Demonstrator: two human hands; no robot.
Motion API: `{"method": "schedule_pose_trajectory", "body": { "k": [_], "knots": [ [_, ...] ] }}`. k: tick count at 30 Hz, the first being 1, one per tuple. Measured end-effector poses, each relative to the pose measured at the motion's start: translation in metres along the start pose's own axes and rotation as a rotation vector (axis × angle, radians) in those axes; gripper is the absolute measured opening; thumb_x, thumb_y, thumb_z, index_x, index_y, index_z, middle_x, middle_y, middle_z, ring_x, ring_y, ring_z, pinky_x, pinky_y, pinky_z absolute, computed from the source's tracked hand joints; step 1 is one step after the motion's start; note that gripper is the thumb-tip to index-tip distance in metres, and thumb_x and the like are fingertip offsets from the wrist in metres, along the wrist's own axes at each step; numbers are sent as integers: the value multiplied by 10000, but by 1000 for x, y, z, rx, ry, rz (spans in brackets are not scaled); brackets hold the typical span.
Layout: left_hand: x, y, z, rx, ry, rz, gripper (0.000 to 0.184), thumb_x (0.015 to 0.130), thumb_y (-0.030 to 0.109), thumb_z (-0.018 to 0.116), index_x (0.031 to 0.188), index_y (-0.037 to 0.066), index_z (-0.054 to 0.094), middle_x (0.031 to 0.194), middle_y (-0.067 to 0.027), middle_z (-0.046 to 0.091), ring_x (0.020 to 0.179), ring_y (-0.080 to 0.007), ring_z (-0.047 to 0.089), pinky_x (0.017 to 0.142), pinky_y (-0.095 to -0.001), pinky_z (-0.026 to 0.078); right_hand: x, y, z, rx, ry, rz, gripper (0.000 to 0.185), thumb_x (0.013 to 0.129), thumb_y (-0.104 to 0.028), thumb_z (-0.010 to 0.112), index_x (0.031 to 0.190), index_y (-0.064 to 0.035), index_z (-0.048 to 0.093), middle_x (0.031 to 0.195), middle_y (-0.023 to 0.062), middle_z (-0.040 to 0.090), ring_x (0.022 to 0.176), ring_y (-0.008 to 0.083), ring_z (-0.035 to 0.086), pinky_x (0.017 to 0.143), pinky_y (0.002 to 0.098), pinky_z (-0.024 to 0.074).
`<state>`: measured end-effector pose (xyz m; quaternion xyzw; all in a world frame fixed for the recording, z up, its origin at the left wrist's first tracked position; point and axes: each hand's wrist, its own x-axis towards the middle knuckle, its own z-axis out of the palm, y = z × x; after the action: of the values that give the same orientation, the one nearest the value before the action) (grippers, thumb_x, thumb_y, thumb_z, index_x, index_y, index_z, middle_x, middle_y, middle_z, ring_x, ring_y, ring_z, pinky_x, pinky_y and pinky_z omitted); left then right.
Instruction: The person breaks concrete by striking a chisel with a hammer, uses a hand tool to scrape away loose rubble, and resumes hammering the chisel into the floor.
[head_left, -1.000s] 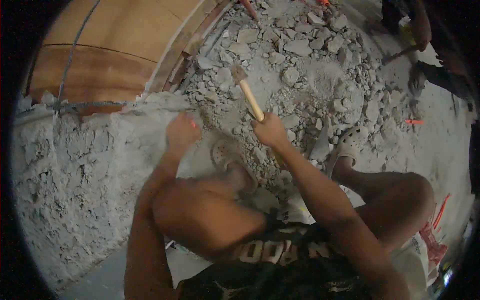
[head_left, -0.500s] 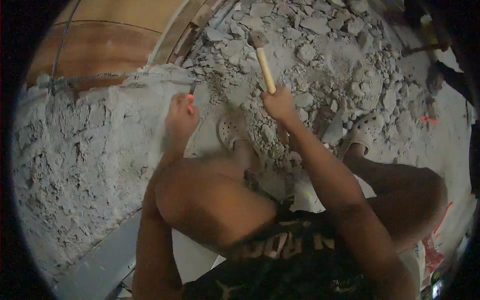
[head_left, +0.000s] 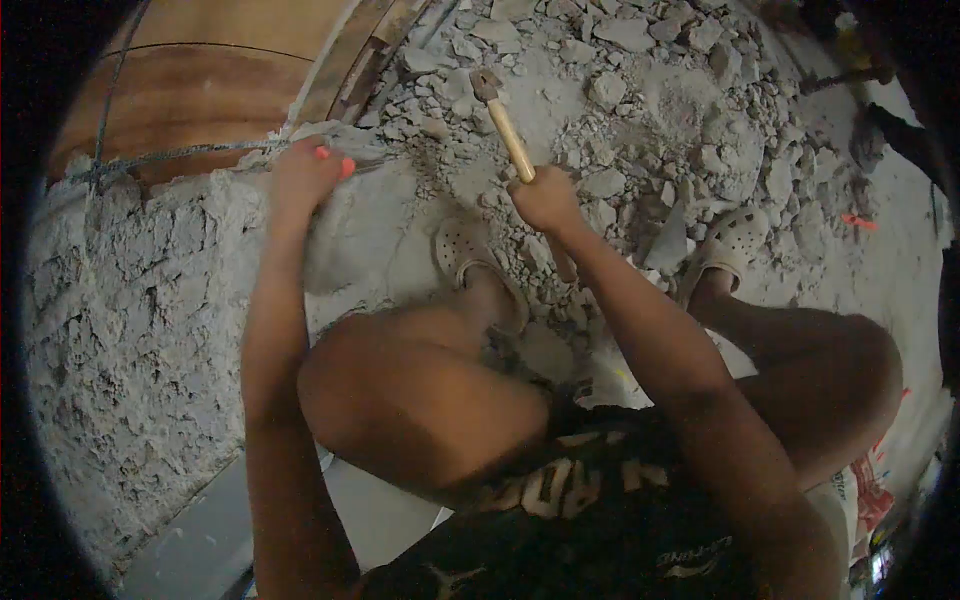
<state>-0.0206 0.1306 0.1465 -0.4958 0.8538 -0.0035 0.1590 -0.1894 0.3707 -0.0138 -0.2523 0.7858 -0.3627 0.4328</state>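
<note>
My right hand is closed round the pale wooden handle of a hammer. Its dark, dusty metal head points up and away, above the rubble. My left hand grips a chisel with an orange-red grip; the fingers hide most of it, and its tip cannot be made out. That hand is at the top edge of the rough grey concrete wall, close to a steel rebar lying along the edge. Hammer and chisel are well apart.
Broken concrete rubble covers the floor ahead, around my light clogs. Brown wooden boards stand behind the wall at upper left. An orange-red object lies at right. A grey panel is at lower left.
My left hand has moved left and up with the chisel, to the rebar at the wall's edge. The hammer in my right hand has shifted slightly left.
</note>
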Motion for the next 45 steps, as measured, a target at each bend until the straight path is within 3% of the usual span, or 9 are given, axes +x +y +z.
{"method": "schedule_pose_trajectory", "body": {
  "k": [10, 15, 21, 27, 30, 35, 37, 40, 45],
  "knots": [
    [41, 42, 62, -193, 185, -13, 481, 711, 542, 658, 912, 106, 681, 877, -139, 688, 864, -323, 657, 774, -432, 492, -6, 5, 6, 33, -42, -35, 415, 731, -300, 615, 814, 106, 643, 741, 300, 629, 759, 431, 656, 722, 475, 514],
    [42, -20, 52, -835, -539, -90, 444, 744, 419, 715, 958, 32, 679, 893, -130, 692, 842, -201, 672, 698, -312, 509, -9, -1, 15, 89, -176, 74, 381, 722, -269, 606, 792, 103, 645, 728, 307, 623, 751, 425, 659, 714, 476, 515],
    [-9, -41, 78, -1600, -644, 257, 359, 802, 225, 705, 1052, -18, 625, 1099, -99, 631, 981, -179, 612, 834, -274, 492, 0, 26, 40, 20, -197, 78, 401, 730, -296, 617, 750, 104, 625, 697, 258, 630, 679, 374, 662, 658, 445, 517],
    [-15, -19, 102, -1521, -170, 207, 517, 741, 148, 767, 1177, -33, 554, 1219, -154, 581, 1127, -261, 558, 949, -377, 441, 5, 49, 47, -8, -160, 152, 407, 717, -287, 616, 728, 120, 617, 639, 248, 614, 650, 358, 662, 649, 439, 517],
    [3, -3, 100, -807, 175, 43, 509, 730, 166, 786, 1166, 11, 574, 1142, -100, 631, 1042, -218, 613, 872, -349, 485, 14, 56, 49, -41, -211, 182, 382, 728, -277, 604, 769, 102, 627, 712, 263, 626, 717, 383, 659, 690, 448, 520],
    [40, 8, 125, -604, 553, 305, 358, 764, 193, 765, 1068, 54, 638, 986, -66, 679, 893, -151, 629, 791, -294, 490, 20, 54, 45, -29, -216, 218, 357, 742, -286, 588, 808, 62, 642, 800, 281, 645, 791, 416, 656, 730, 463, 522],
    [69, 10, 130, -873, 468, 218, 318, 768, 202, 763, 1027, 61, 644, 929, -54, 666, 821, -140, 611, 743, -291, 487, 17, 47, 35, -243, -242, -102, 364, 751, -296, 585, 816, 57, 645, 782, 283, 641, 777, 412, 658, 717, 461, 521],
    [94, 12, 109, -1081, 326, 285, 321, 778, 196, 758, 1029, 51, 622, 920, -38, 636, 755, -122, 581, 697, -300, 487, 15, 32, 33, -51, -148, 75, 379, 749, -296, 614, 668, 73, 590, 512, 136, 556, 488, 262, 606, 539, 405, 493],
    [127, 4, 138, -1325, 379, 325, 276, 795, 190, 752, 977, 34, 613, 830, -6, 613, 673, -95, 553, 614, -291, 471, 10, 10, 21, -53, -160, 107, 382, 762, -317, 615, 680, 56, 598, 513, 137, 556, 485, 263, 600, 541, 403, 492]
  ]
}}
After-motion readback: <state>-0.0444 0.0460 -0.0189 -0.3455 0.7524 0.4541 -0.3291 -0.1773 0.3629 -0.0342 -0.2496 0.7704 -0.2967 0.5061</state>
